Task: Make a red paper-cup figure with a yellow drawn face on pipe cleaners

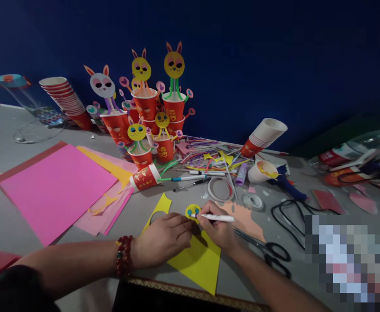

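My right hand (pixel 216 225) is closed around a white marker (pixel 220 217), its tip at a small yellow paper circle (pixel 193 211) with two blue-green eye spots. My left hand (pixel 164 238) lies flat, palm down, with its fingertips by the lower edge of that circle. It rests over a yellow paper sheet (pixel 201 260) that has pieces cut out. A pair of scissors (pixel 267 251) with black handles lies right of my right wrist. Beyond that hand is a peach-coloured paper scrap (pixel 241 216).
Red paper cups with rabbit-face figures (pixel 141 108) stand along the back. Pink paper sheets (pixel 60 186) lie at left. A roll of tape (pixel 253 201), pipe cleaners (pixel 206 154), a purple glue stick (pixel 241 174) and a blue glue gun (pixel 289 186) lie ahead. A black cord (pixel 285 216) curls at right.
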`<state>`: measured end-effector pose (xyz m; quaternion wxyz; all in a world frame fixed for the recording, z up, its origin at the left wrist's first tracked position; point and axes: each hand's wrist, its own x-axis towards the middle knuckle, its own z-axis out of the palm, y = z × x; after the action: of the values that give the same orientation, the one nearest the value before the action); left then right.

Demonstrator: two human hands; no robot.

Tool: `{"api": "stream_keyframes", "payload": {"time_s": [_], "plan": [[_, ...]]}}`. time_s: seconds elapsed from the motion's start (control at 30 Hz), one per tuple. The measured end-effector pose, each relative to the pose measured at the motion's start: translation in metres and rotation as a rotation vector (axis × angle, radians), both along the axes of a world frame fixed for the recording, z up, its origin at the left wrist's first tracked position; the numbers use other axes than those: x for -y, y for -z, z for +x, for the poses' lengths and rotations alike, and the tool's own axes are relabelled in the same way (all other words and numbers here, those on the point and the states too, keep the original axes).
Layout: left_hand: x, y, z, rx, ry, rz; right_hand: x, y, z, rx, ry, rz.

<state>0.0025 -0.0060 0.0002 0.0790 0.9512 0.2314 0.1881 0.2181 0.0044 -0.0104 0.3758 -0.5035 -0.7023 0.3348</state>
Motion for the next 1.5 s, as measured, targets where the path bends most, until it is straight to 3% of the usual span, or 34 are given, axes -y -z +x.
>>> {"api": "stream_keyframes", "payload": {"time_s": [0.27, 0.5, 0.7, 0.83, 0.97, 1.1, 1.27, 1.5], "plan": [[0.000, 0.000, -0.001, -0.010, 0.007, 0.002, 0.001, 0.001, 0.001, -0.066, 0.045, -0.001], [0.001, 0.001, -0.001, -0.021, 0.003, 0.019, 0.003, -0.008, -0.001, -0.371, 0.151, -0.072], [0.002, 0.004, -0.001, -0.040, 0.002, 0.033, 0.005, -0.014, 0.004, -0.397, 0.184, 0.011], [0.000, 0.006, -0.001, 0.004, 0.000, -0.003, 0.002, -0.030, 0.014, -0.408, 0.221, 0.072], [-0.004, -0.005, -0.002, 0.113, -0.016, -0.075, 0.007, -0.059, 0.024, -0.403, 0.163, 0.006], [-0.006, -0.021, -0.004, 0.259, -0.089, -0.314, 0.029, -0.074, 0.027, -0.391, 0.073, -0.049], [0.001, -0.038, -0.002, 0.327, -0.144, -0.622, 0.063, -0.069, 0.021, -0.312, -0.003, -0.130], [0.026, -0.053, 0.008, 0.256, -0.110, -0.599, 0.087, -0.059, 0.010, -0.311, -0.005, -0.068]]}}
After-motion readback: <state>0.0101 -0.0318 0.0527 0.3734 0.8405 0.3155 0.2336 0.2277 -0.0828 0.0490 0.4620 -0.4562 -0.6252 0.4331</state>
